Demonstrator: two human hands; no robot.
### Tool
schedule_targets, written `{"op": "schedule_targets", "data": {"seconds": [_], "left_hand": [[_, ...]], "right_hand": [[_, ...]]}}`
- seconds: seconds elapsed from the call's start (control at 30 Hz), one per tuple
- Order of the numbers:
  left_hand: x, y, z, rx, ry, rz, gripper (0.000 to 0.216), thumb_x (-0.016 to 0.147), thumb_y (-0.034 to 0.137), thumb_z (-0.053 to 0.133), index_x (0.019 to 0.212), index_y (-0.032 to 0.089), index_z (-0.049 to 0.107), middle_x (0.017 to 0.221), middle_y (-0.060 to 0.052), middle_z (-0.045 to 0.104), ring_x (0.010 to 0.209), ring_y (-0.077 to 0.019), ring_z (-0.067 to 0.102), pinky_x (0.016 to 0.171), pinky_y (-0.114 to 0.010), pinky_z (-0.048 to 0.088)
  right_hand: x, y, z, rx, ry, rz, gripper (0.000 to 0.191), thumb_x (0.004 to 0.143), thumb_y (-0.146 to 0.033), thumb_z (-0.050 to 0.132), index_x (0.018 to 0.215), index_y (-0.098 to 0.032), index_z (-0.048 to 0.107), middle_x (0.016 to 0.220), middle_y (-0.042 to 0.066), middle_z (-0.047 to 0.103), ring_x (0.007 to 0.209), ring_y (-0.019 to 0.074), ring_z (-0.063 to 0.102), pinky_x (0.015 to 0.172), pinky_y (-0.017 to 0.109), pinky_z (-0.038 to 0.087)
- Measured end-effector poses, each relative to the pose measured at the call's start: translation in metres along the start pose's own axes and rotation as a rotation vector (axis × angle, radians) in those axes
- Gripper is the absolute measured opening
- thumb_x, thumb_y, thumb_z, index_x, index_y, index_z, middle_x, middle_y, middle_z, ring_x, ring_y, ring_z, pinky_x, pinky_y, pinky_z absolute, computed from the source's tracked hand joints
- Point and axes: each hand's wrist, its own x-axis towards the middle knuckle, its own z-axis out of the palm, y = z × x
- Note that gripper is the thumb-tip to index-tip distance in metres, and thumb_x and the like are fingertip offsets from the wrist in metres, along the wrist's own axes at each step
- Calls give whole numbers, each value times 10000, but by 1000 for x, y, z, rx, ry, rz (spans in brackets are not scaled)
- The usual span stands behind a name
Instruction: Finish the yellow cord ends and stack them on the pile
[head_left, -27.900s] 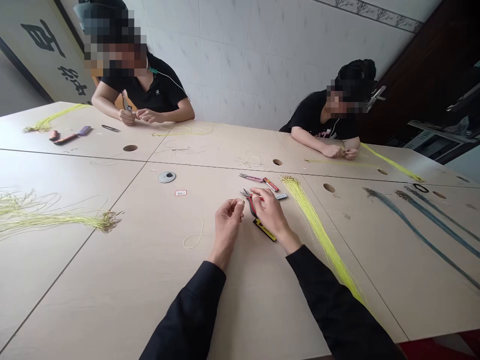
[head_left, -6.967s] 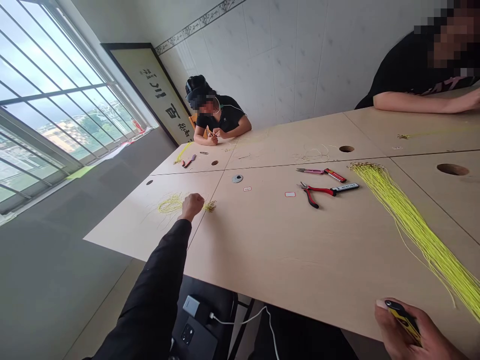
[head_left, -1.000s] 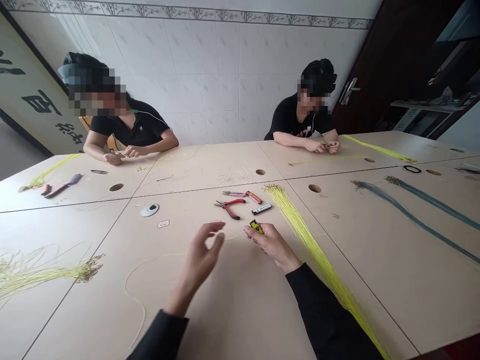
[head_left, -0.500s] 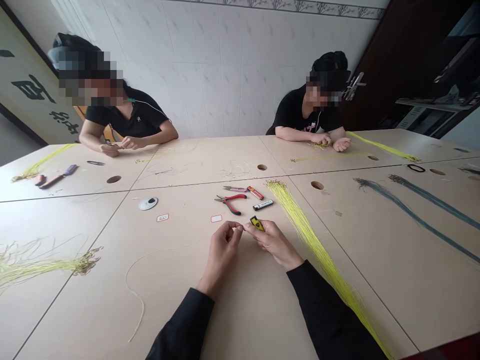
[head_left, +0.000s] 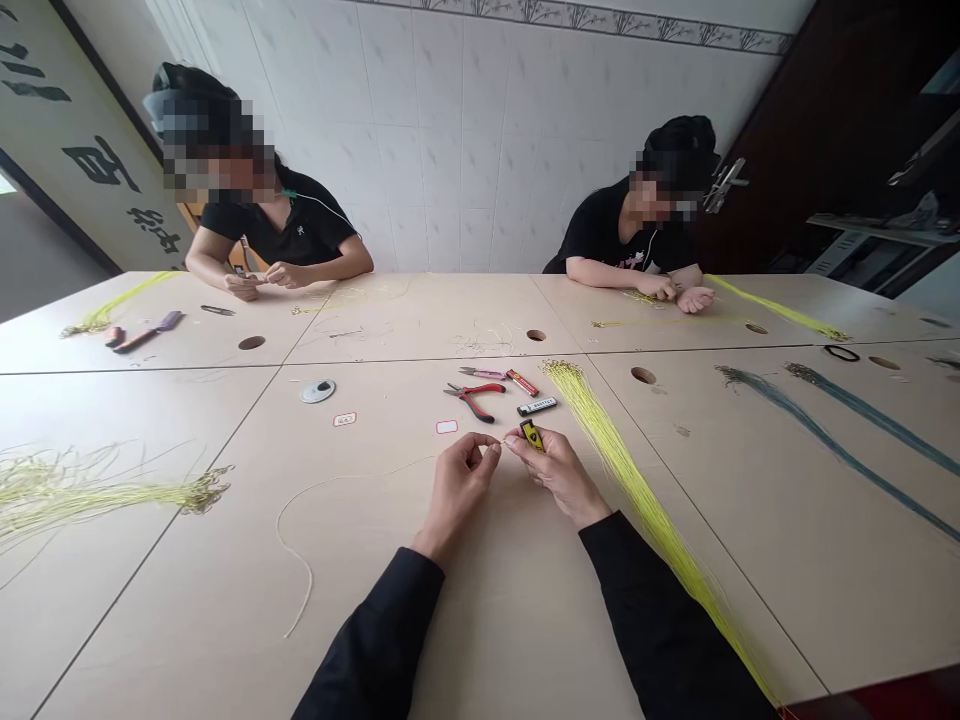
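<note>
My left hand [head_left: 459,482] pinches the end of a thin pale-yellow cord [head_left: 300,505], which trails away to the left in a loop across the table. My right hand [head_left: 559,470] is closed on a small yellow-and-black lighter [head_left: 532,435] and meets the left fingertips at the cord's end. Both hands hover just above the light wooden table [head_left: 487,620], close in front of me. Red-handled pliers [head_left: 472,395] lie just beyond my hands.
A long bundle of yellow cords [head_left: 637,490] runs along my right. Another yellow bundle [head_left: 97,492] lies far left. Pink snips [head_left: 484,373], two more lighters [head_left: 537,406], a round disc [head_left: 318,391] and blue cords [head_left: 825,440] lie about. Two people work across the table.
My left hand, open a second ago, has closed on the cord's end and met my right hand. Both hands shifted slightly forward. The cord's loop moved a little right.
</note>
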Motion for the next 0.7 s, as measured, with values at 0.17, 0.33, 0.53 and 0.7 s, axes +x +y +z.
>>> {"op": "schedule_targets", "data": {"seconds": [0.17, 0.33, 0.53, 0.7], "left_hand": [[-1, 1, 0, 10, -5, 16, 307, 847, 437, 604, 843, 137, 670, 558, 79, 273, 521, -91, 253, 503, -244, 216], [-2, 2, 1, 13, 4, 14, 296, 845, 429, 592, 838, 140, 657, 543, 84, 271, 510, -91, 254, 500, -241, 214], [-2, 2, 1, 0, 22, -14, 288, 845, 428, 586, 850, 146, 644, 533, 88, 276, 499, -92, 252, 493, -242, 213], [-1, 2, 0, -15, 55, -30, 291, 838, 433, 585, 857, 148, 641, 539, 89, 271, 501, -93, 247, 493, -244, 208]], "right_hand": [[1, 1, -1, -29, 9, -10, 371, 823, -529, 700, 881, -172, 618, 565, -86, 261, 488, 76, 201, 427, 236, 155], [1, 4, -1, -34, 1, -56, 383, 831, -544, 686, 885, -170, 622, 578, -79, 277, 493, 77, 207, 438, 236, 162], [3, 6, -1, -70, 40, -88, 359, 847, -532, 669, 877, -185, 587, 589, -76, 309, 498, 82, 221, 448, 235, 190], [1, 4, 2, -120, 32, -97, 357, 853, -520, 660, 805, -178, 568, 620, -62, 335, 522, 85, 232, 463, 237, 203]]}}
